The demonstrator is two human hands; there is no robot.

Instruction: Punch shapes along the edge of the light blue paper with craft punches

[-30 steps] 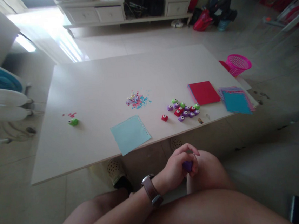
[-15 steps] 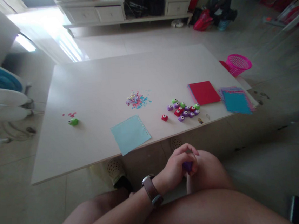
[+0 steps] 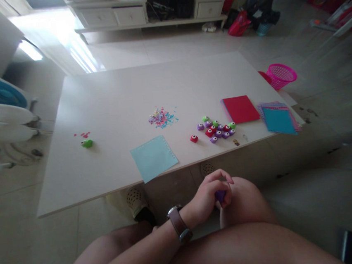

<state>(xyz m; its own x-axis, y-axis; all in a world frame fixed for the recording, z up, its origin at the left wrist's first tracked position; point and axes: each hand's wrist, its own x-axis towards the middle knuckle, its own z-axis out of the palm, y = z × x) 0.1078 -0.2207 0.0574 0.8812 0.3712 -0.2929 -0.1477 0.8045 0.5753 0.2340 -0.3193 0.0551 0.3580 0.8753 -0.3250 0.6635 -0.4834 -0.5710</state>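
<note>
My left hand [image 3: 213, 190], with a brown-strapped watch on its wrist, rests over my legs near the table's front edge. Its fingers curl round a small purple craft punch [image 3: 220, 195], which they mostly hide. My right hand is out of sight. On the table, a light-blue paper sheet [image 3: 153, 158] with small holes along its edges lies closest to that hand. A cluster of small purple, red and green punches [image 3: 218, 134] with eye-like tops sits to the right of the sheet. One red punch [image 3: 194, 138] stands slightly apart from the cluster.
Punched paper bits [image 3: 162, 117] lie mid-table. A green punch [image 3: 87, 143] is at left beside pink bits [image 3: 84, 135]. Red paper [image 3: 241, 109] and blue punched sheets [image 3: 278, 119] lie at right. Past the table's right edge is a pink basket [image 3: 282, 75].
</note>
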